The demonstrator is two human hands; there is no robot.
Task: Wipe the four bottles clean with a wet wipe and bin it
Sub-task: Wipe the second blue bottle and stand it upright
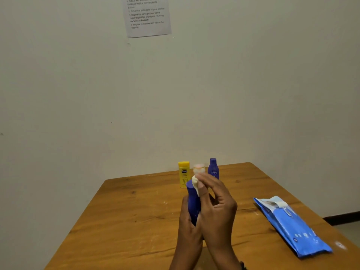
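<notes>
Over the middle of the wooden table [120, 221], my left hand [188, 225] grips the lower body of a dark blue bottle [192, 199] and holds it upright. My right hand [216, 203] pinches a crumpled white wet wipe [195, 183] against the bottle's top. Three more bottles stand at the table's far edge by the wall: a yellow one [183, 173], a small pale one with a pinkish cap [199, 168] partly hidden behind my fingers, and a blue Nivea bottle [213, 168].
A blue pack of wet wipes [292, 227] lies flat on the right side of the table, its flap at the far end. A printed instruction sheet [147, 16] is taped to the wall above. No bin is in view.
</notes>
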